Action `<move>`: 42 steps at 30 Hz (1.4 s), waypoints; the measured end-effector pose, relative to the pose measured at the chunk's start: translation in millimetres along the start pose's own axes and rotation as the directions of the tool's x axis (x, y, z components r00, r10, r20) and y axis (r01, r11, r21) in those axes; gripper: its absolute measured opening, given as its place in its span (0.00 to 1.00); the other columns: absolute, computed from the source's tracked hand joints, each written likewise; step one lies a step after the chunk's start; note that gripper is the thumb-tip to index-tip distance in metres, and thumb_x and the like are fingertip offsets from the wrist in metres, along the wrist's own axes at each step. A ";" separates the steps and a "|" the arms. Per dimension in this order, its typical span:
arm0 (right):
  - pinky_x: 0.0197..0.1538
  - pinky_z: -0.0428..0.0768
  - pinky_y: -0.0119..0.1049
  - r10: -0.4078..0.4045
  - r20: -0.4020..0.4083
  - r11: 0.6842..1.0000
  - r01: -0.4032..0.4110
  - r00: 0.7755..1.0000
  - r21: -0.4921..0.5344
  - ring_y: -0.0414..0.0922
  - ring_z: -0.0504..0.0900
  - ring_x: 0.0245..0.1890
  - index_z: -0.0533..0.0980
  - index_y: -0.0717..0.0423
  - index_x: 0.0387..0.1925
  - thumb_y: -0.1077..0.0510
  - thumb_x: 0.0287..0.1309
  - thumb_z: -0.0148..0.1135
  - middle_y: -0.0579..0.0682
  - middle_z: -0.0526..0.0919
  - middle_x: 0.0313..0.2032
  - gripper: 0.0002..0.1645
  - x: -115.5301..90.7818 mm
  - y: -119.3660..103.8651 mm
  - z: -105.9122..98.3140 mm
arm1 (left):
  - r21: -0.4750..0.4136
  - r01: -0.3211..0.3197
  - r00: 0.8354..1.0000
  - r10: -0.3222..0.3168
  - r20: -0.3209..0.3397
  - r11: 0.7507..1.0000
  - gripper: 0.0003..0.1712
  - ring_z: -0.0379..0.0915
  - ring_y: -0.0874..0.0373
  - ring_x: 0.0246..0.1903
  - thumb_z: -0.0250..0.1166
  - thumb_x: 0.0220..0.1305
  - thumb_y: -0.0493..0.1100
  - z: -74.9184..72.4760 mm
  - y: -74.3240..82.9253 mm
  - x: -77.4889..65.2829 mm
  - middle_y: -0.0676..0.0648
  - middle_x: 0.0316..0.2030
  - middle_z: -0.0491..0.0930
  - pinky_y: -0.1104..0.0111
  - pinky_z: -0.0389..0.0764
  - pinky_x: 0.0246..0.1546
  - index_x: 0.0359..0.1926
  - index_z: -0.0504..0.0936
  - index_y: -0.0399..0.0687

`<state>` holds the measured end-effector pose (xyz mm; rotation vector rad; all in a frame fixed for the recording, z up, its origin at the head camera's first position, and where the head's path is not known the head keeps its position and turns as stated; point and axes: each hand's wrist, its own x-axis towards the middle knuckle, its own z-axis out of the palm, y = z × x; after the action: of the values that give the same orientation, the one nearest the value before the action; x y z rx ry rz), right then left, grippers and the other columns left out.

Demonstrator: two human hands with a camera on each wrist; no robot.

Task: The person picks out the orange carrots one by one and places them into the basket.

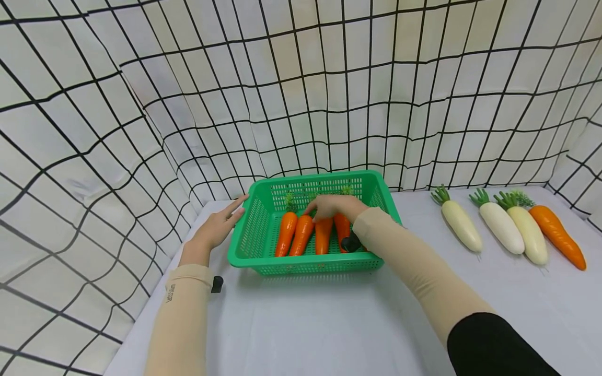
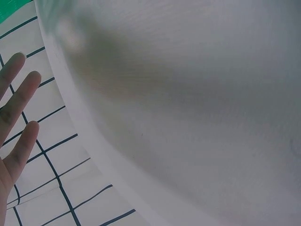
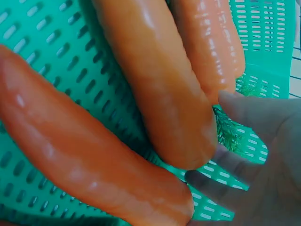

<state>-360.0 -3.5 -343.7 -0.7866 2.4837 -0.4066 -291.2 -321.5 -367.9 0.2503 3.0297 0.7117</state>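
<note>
A green plastic basket [image 1: 244,262] holds several orange carrots, among them a left one [image 1: 286,234] and the one next to it [image 1: 301,235]. My right hand [image 1: 331,205] reaches in from above and grips a carrot [image 1: 323,237] near its leafy end. In the right wrist view the thumb and fingers [image 3: 202,186] come round the end of that carrot [image 3: 160,89]; its leaves are partly hidden. My left hand [image 1: 217,227] lies at the basket's left side, fingers straight and spread, fingertips right at the rim. In the left wrist view the left fingers [image 2: 21,103] hold nothing.
To the right on the white table [image 1: 301,324] lie a white radish [image 1: 462,225], a second [image 1: 502,228], a third [image 1: 528,235] and another carrot [image 1: 557,235]. A black grid net [image 1: 329,111] over white cloth stands behind the basket and along both sides.
</note>
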 end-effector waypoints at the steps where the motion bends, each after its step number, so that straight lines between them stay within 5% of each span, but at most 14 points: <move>1: 0.74 0.61 0.50 -0.007 0.007 1.000 0.007 1.000 -0.010 0.54 0.57 0.76 0.70 0.46 0.74 0.59 0.76 0.55 0.55 0.62 0.76 0.28 -0.5 -0.3 0.0 | -0.001 0.001 1.000 -0.001 0.002 1.000 0.39 0.75 0.34 0.57 0.35 0.79 0.71 -0.1 0.5 0.0 0.28 0.62 0.75 0.33 0.71 0.54 0.83 0.48 0.67; 7: 0.74 0.61 0.50 -0.042 0.015 0.999 0.042 0.999 -0.012 0.55 0.57 0.76 0.67 0.46 0.76 0.60 0.76 0.56 0.55 0.61 0.76 0.31 -5.5 1.8 -2.5 | -0.002 -0.004 1.000 0.004 0.006 1.000 0.39 0.75 0.33 0.58 0.35 0.79 0.71 -0.9 2.5 1.3 0.27 0.63 0.74 0.33 0.71 0.55 0.83 0.47 0.67; 19: 0.67 0.71 0.51 -0.149 -0.057 0.970 0.157 0.987 0.184 0.58 0.65 0.72 0.70 0.54 0.73 0.65 0.75 0.53 0.62 0.68 0.71 0.28 -30.2 22.1 -18.7 | 0.007 -0.027 1.000 0.027 -0.004 1.000 0.39 0.76 0.34 0.56 0.35 0.79 0.70 1.7 -0.2 4.0 0.28 0.62 0.75 0.35 0.73 0.53 0.83 0.49 0.64; 31: 0.64 0.74 0.57 -0.253 -0.173 0.910 0.295 0.952 0.291 0.57 0.75 0.65 0.71 0.57 0.71 0.63 0.75 0.56 0.63 0.75 0.66 0.26 -70.2 31.9 -38.1 | 0.005 -0.024 1.000 0.024 0.001 1.000 0.39 0.76 0.32 0.57 0.35 0.80 0.69 1.0 -1.0 2.4 0.27 0.66 0.71 0.32 0.70 0.56 0.83 0.48 0.63; 42: 0.58 0.80 0.50 -0.315 -0.293 0.857 0.403 0.903 0.321 0.51 0.83 0.54 0.75 0.56 0.67 0.61 0.74 0.57 0.54 0.82 0.59 0.23 -109.8 37.7 -45.7 | 0.006 -0.019 1.000 0.019 0.007 1.000 0.39 0.76 0.32 0.58 0.35 0.79 0.70 -0.9 -0.6 0.2 0.27 0.66 0.71 0.32 0.70 0.56 0.83 0.48 0.63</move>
<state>-324.1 98.1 -280.8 -1.0928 2.3384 -1.1339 -291.5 -322.4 -367.4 0.2812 3.0272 0.7009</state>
